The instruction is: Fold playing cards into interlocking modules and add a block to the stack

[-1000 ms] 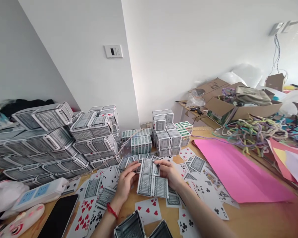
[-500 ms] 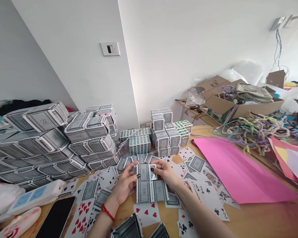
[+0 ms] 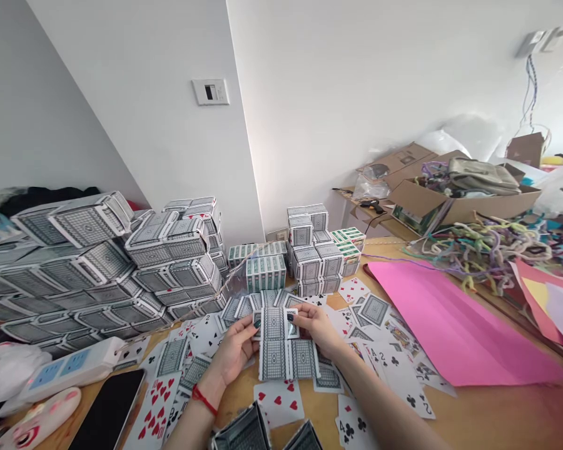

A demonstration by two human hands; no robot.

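Note:
My left hand [image 3: 235, 347] and my right hand [image 3: 314, 327] both pinch a small block made of folded playing cards [image 3: 274, 323], one hand on each side of it. That block rests on top of two similar card blocks [image 3: 288, 360] standing side by side on the wooden table [image 3: 478, 412]. Loose playing cards [image 3: 279, 402] lie face up and face down all round my hands. A red band circles my left wrist.
A big pile of card blocks [image 3: 103, 262] fills the left. Smaller stacks [image 3: 316, 250] stand behind my hands. A phone [image 3: 107, 412] and a power strip [image 3: 70, 369] lie at the left front. Pink paper [image 3: 431, 319], cords [image 3: 478, 244] and a cardboard box [image 3: 455, 200] are at right.
My hands have shifted slightly, still gripping the top card block over the two lower ones. The view has tilted a little.

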